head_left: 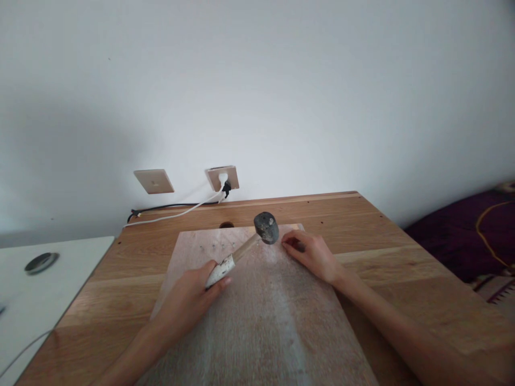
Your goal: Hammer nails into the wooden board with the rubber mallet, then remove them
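Observation:
My left hand is closed around the wrapped white grip of a rubber mallet. Its dark, scuffed head is raised toward the board's far edge, close to my right hand. The right thumb and fingertips are pinched together low over the board; whatever is between them is too small or hidden to make out. Under both hands lies a pale, worn wooden board. Several small nail-like bits stand in a row near its far left edge.
The board rests on a brown wooden table against a white wall. A white and a black cord run from a wall socket along the table's back left. A white surface with a dark round object adjoins at left.

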Motion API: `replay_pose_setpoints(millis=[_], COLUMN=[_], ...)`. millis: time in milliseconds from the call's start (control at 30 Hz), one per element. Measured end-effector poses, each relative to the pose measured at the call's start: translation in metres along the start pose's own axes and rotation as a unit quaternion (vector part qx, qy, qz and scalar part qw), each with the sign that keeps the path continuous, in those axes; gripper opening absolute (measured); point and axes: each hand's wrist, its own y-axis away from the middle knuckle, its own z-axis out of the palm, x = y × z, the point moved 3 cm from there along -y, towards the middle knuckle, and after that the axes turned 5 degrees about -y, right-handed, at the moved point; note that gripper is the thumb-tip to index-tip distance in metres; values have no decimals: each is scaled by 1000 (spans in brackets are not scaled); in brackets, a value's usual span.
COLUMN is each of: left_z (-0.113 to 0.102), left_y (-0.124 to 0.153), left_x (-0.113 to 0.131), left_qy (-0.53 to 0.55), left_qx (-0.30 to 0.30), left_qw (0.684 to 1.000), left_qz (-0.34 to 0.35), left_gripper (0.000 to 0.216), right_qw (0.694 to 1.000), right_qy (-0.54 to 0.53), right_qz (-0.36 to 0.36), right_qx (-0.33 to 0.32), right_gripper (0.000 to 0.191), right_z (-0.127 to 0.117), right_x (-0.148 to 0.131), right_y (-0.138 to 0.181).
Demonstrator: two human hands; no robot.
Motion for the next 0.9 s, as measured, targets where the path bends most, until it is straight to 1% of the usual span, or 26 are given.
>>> replay_pose_setpoints(millis=[233, 400, 500, 667, 733, 900], left_z=[3, 8, 11, 13, 14, 15], left_y=[-3, -8, -12, -14, -13, -9], left_x=[8, 17, 24, 34, 36, 39], left_qy=[6, -3, -20, -57, -56, -26], left_qx=[1, 5, -3, -17, -23, -22], left_qw=[1000, 1000, 999, 998, 998, 999], left_qz=[13, 30, 33, 27, 16, 5], left_gripper=[29, 30, 30, 28, 27, 28], right_qw=[1000, 999, 998, 999, 999, 998], right_qy=[-6, -15, -18, -16, -13, -1], right_qz=[21, 39, 50, 41, 35, 23], right_qx=[3, 15, 17, 29, 38, 57], right_gripper=[10, 19, 30, 54, 56, 52], right_z=[0, 2, 0, -18, -28, -48], right_x=[-1, 1, 2, 8, 12, 20], right_y=[-2, -2, -1, 8, 14, 29])
